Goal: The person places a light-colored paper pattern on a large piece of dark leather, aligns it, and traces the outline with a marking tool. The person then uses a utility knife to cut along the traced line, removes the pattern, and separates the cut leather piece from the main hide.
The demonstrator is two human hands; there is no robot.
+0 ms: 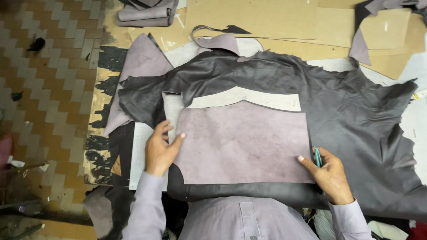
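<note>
Left grip [159, 149] lay released on the mauve leather panel [242, 142]; right grip [328, 171] grasped a teal cutter [317, 156] at its edge.

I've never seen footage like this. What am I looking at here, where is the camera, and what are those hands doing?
There is no machine here: a person works with two bare hands, and the single camera sits on that person's head, looking down over the chest and sleeves. On the worktable lies a large dark leather hide with ragged edges. On top of it rests a paler, greyish-mauve rectangular piece, laid flat. The left hand presses on that piece's left edge. The right hand rests at its lower right corner and holds a small blue tool; what kind of tool it is I cannot tell. Brown cardboard sheets and more leather scraps lie at the far side, and a tiled floor shows to the left.
</note>
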